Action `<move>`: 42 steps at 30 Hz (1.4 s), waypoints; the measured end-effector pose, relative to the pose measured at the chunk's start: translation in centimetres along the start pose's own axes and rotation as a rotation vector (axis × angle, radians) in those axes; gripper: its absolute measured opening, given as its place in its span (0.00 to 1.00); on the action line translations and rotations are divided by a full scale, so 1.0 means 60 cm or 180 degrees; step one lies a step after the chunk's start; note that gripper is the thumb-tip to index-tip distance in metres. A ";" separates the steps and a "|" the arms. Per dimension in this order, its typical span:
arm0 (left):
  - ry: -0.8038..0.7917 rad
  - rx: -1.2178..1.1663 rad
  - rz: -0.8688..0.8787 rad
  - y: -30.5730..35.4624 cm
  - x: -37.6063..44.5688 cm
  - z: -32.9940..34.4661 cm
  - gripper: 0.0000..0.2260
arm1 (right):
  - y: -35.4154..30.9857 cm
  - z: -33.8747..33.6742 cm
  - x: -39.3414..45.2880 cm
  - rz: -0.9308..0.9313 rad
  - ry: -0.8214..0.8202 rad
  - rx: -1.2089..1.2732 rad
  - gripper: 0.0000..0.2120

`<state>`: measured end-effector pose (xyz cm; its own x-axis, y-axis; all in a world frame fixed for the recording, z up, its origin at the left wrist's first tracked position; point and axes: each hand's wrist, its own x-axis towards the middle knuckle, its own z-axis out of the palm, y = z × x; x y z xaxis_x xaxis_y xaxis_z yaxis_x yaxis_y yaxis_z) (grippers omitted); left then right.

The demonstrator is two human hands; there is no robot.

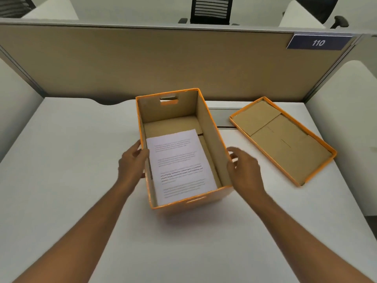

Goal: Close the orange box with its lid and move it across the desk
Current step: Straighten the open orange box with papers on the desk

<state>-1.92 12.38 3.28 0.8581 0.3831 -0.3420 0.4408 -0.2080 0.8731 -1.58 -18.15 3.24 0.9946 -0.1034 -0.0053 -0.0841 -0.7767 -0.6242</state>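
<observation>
The orange box (pixel 212 127) stands open in the middle of the white desk, brown cardboard inside, with a printed paper sheet (pixel 179 166) lying on its floor. Its orange lid (pixel 285 139) lies upside down on the desk to the right, apart from the box. My left hand (pixel 132 162) rests against the box's left wall with fingers over the rim. My right hand (pixel 242 170) hovers just off the box's right wall, fingers spread, holding nothing.
A tan partition (pixel 163 62) with a "110" sign (pixel 318 42) bounds the desk's far edge. A cable slot (pixel 224 117) runs behind the box. The desk (pixel 71 160) stretches left and toward me. Office chairs stand beyond the partition.
</observation>
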 end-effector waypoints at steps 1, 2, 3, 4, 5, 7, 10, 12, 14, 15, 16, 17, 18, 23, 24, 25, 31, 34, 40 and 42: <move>-0.0018 0.0087 0.0039 -0.006 0.000 -0.026 0.21 | -0.014 0.008 -0.035 0.0020 0.0023 0.0150 0.18; -0.0057 0.0164 0.0060 -0.012 -0.002 -0.049 0.19 | -0.028 0.017 -0.071 0.0053 0.0063 0.0286 0.17; -0.0099 0.0250 0.0075 -0.021 -0.003 -0.071 0.18 | -0.043 0.024 -0.106 0.0113 0.0086 0.0393 0.16; -0.0137 0.0310 0.0090 -0.031 -0.005 -0.090 0.18 | -0.055 0.032 -0.139 0.0168 0.0096 0.0474 0.15; -0.0167 0.0357 0.0096 -0.044 -0.006 -0.106 0.19 | -0.066 0.039 -0.169 0.0233 0.0081 0.0539 0.14; -0.0246 0.0415 0.0101 -0.066 -0.012 -0.128 0.21 | -0.080 0.056 -0.216 0.0413 0.0031 0.0657 0.14; -0.0345 0.0392 0.0091 -0.096 -0.022 -0.141 0.22 | -0.083 0.079 -0.254 0.0620 -0.0052 0.0695 0.16; -0.0437 0.0404 0.0081 -0.112 -0.026 -0.145 0.26 | -0.083 0.087 -0.260 0.0717 -0.0153 0.0582 0.19; -0.0435 0.0343 0.0067 -0.123 -0.025 -0.147 0.27 | -0.083 0.089 -0.251 0.0783 -0.0233 0.0424 0.23; -0.0404 0.0329 0.0079 -0.124 -0.022 -0.145 0.26 | -0.084 0.089 -0.239 0.0786 -0.0226 0.0345 0.25; -0.0380 0.0355 0.0105 -0.120 -0.018 -0.143 0.24 | -0.085 0.089 -0.221 0.0767 -0.0185 0.0296 0.26; -0.0371 0.0385 0.0118 -0.113 -0.012 -0.139 0.24 | -0.087 0.088 -0.198 0.0751 -0.0125 0.0293 0.25; -0.0392 0.0389 0.0089 -0.103 -0.006 -0.135 0.25 | -0.089 0.090 -0.170 0.0757 -0.0084 0.0352 0.25; -0.0710 0.0118 -0.0222 -0.058 0.007 -0.111 0.28 | -0.126 0.127 -0.057 0.1294 -0.0322 0.0928 0.29; -0.0713 0.0130 -0.0205 -0.059 0.002 -0.108 0.27 | -0.133 0.141 -0.052 0.1429 -0.0360 0.1018 0.31; -0.0648 0.0165 -0.0164 -0.063 -0.002 -0.107 0.26 | -0.139 0.152 -0.054 0.1518 -0.0354 0.1050 0.32; -0.0407 0.0272 -0.0021 -0.092 -0.036 -0.142 0.23 | -0.136 0.191 -0.098 0.1326 -0.0011 0.0865 0.28; -0.0391 0.0310 0.0009 -0.111 -0.048 -0.154 0.23 | -0.134 0.199 -0.124 0.1185 0.0036 0.0678 0.28; -0.0362 0.0323 0.0086 -0.151 -0.047 -0.163 0.23 | -0.134 0.206 -0.144 0.1121 0.0084 0.0497 0.27; -0.0372 0.0326 0.0096 -0.158 -0.048 -0.164 0.24 | -0.134 0.207 -0.147 0.1085 0.0096 0.0417 0.27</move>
<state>-11.16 22.13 -0.60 0.8934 0.2693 -0.3595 0.4340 -0.3107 0.8456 -8.91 -3.32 -1.39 0.9084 -0.3624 -0.2084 -0.4000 -0.6085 -0.6854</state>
